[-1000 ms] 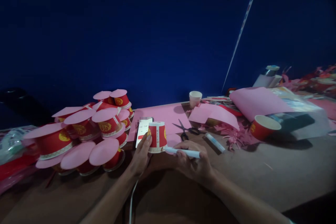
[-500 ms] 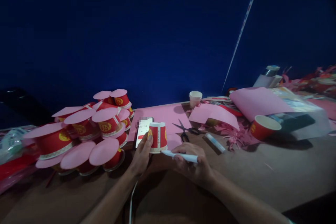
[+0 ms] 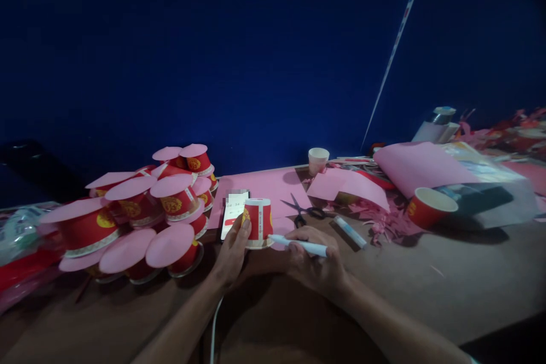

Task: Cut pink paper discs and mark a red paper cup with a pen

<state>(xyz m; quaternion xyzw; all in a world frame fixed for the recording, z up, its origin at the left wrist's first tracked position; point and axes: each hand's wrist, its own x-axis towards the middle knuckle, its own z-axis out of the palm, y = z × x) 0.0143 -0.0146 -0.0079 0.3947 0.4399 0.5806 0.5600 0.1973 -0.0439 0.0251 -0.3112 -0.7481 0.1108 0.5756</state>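
Note:
An upside-down red paper cup (image 3: 261, 222) with yellow patterns stands in front of me. My left hand (image 3: 232, 250) is closed around its left side, thumb against the wall. In my right hand (image 3: 315, 259) is a white pen-like tube (image 3: 314, 248), pinched between the fingers and aimed left. Its tip is close to the cup's lower right side near the rim; whether it touches I cannot tell. Behind the cup lie a pink paper disc (image 3: 281, 226) and a larger pink sheet (image 3: 264, 185). Left of the cup rests a lit phone (image 3: 232, 219).
Several red cups with pink disc tops (image 3: 134, 199) are stacked at left. Black scissors (image 3: 302, 210) and a pale blue tube (image 3: 350, 233) lie right of the cup. Farther right are a red cup on its side (image 3: 431, 207) and pink paper (image 3: 420, 168). A cable (image 3: 214, 330) runs toward me.
The pen-like tube's tip has risen slightly from the cup's bottom rim to its lower right side. My right hand has shifted a little rightward. The left hand keeps its hold.

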